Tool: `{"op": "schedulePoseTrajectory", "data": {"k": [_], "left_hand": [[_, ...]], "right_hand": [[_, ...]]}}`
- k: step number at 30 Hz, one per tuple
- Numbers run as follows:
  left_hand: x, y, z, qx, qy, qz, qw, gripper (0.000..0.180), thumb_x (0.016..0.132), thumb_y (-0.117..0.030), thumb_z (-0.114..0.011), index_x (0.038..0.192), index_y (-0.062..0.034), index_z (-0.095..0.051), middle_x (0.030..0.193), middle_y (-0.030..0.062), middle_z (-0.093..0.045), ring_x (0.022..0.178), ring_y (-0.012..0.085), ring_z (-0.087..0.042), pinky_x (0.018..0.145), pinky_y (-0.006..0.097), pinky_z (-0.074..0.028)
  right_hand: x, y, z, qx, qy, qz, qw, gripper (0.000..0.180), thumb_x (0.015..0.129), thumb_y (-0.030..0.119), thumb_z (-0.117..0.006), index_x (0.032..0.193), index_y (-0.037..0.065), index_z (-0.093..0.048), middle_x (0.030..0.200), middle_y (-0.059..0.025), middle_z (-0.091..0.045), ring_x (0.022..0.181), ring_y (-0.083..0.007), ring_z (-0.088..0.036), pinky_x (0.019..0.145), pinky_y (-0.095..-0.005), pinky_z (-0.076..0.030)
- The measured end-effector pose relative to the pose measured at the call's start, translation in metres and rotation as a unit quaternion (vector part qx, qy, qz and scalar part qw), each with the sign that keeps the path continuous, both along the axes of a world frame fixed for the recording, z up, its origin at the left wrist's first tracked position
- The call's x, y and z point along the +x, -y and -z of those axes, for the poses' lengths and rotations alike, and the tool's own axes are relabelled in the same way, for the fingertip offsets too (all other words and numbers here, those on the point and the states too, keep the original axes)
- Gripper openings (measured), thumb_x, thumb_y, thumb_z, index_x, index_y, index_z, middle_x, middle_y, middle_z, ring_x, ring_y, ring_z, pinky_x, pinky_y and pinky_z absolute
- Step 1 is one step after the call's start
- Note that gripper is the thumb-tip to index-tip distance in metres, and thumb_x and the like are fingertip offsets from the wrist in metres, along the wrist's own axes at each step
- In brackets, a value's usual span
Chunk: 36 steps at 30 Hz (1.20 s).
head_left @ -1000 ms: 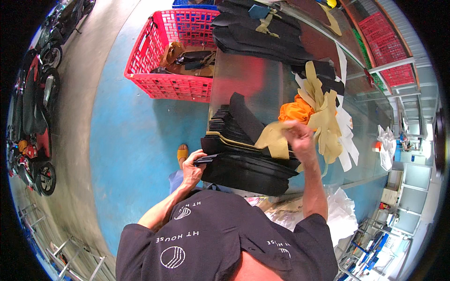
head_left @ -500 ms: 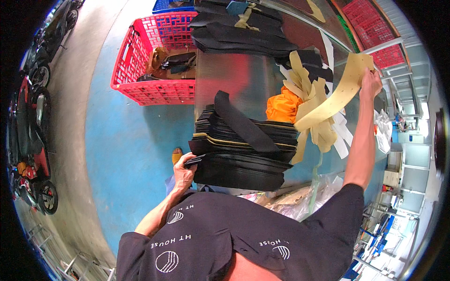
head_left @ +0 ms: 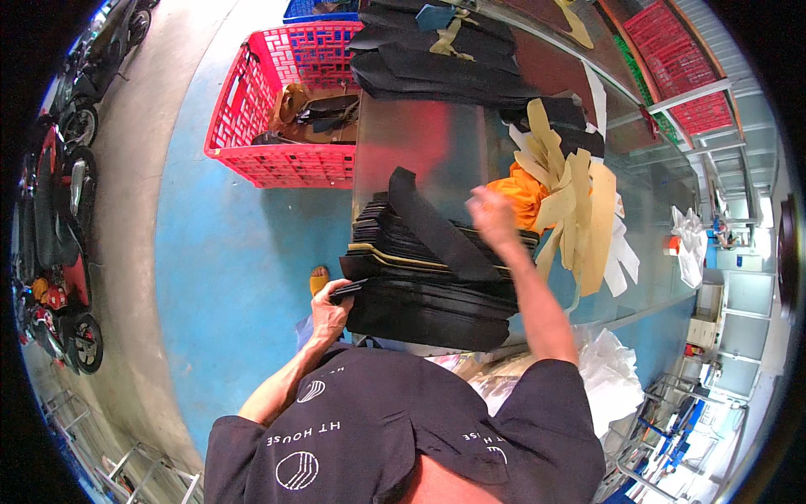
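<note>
My left hand [head_left: 329, 311] is closed at the left end of the near stack of black strips [head_left: 428, 311], with a few dark strip ends pinched between thumb and fingers. Behind it stands another stack of black strips [head_left: 390, 231], with a tan layer showing in its side. One loose black strip [head_left: 437, 227] lies slantwise across its top. Over the right part of this stack hovers my right hand [head_left: 494, 217], beside an orange cloth bundle [head_left: 522, 191]; motion smears its fingers. A long tan strip [head_left: 598, 235] lies on the pile of tan pieces [head_left: 550, 147] to the right.
A red plastic crate [head_left: 294, 164] with brown and black scraps stands left of the metal table [head_left: 403, 143]. More black pieces [head_left: 445, 67] are stacked at the far end. White strips [head_left: 620, 265] stick out under the tan ones. Clear plastic [head_left: 604, 361] lies near my right arm.
My right hand has let go of the long tan strip, which now lies on the tan pile, and has swung left over the black stack. My left hand stays in place.
</note>
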State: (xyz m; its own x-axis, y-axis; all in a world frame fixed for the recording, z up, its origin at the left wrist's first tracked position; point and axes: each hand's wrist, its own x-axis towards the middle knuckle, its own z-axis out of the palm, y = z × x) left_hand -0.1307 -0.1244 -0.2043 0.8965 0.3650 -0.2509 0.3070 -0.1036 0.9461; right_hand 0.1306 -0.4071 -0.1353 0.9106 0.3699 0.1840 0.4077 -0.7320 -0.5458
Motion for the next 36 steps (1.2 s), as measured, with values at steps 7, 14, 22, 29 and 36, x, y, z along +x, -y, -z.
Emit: {"op": "schedulePoseTrajectory", "data": {"k": [7,14,22,29,36], "left_hand": [[0.001,-0.002,0.001,-0.035,-0.01,0.002,0.999,0.026,0.078,0.002,-0.066,0.103,-0.0042,-0.066,0.084,0.0002,-0.066,0.079,0.0082,-0.058,0.074,0.024,-0.047],[0.007,-0.005,0.003,-0.011,-0.013,0.027,1.0,0.03,0.076,0.001,-0.067,0.106,-0.0045,-0.066,0.087,0.0023,-0.067,0.082,0.0103,-0.061,0.076,0.026,-0.049],[0.005,-0.016,0.022,-0.031,-0.058,0.048,0.997,0.038,0.074,0.0,-0.068,0.111,-0.0046,-0.065,0.09,0.0044,-0.068,0.083,0.0125,-0.062,0.076,0.027,-0.05],[0.01,-0.021,0.03,-0.149,-0.056,0.062,0.985,0.039,0.072,0.001,-0.067,0.111,-0.0035,-0.064,0.09,0.0007,-0.067,0.082,0.0099,-0.06,0.074,0.025,-0.049],[0.008,-0.022,0.031,-0.198,-0.033,0.065,0.977,0.038,0.078,0.003,-0.06,0.116,-0.0031,-0.061,0.089,-0.0017,-0.064,0.079,0.0067,-0.056,0.068,0.021,-0.046]], "right_hand": [[-0.034,-0.062,0.028,-0.188,-0.139,0.073,0.97,0.057,0.07,0.037,-0.077,0.112,0.002,-0.061,0.11,-0.0161,-0.064,0.104,-0.0346,-0.057,0.093,-0.0477,-0.041],[-0.035,-0.036,0.03,0.023,-0.051,0.002,0.998,0.025,0.073,0.015,-0.073,0.09,0.002,-0.062,0.088,-0.014,-0.067,0.092,-0.0325,-0.06,0.08,-0.0404,-0.046],[-0.125,-0.042,-0.152,0.007,0.038,-0.198,0.979,0.011,0.08,0.001,-0.059,0.089,0.008,-0.057,0.07,-0.0115,-0.059,0.062,-0.0286,-0.064,0.052,-0.0366,-0.049],[-0.178,-0.056,-0.098,-0.135,-0.335,-0.231,0.903,0.011,0.081,0.016,-0.064,0.086,0.01,-0.056,0.066,-0.0161,-0.062,0.068,-0.0389,-0.063,0.057,-0.047,-0.048],[-0.163,-0.061,0.006,-0.17,-0.324,-0.124,0.922,0.016,0.079,0.019,-0.067,0.08,0.004,-0.061,0.076,-0.0183,-0.064,0.078,-0.0407,-0.063,0.065,-0.0477,-0.048]]}}
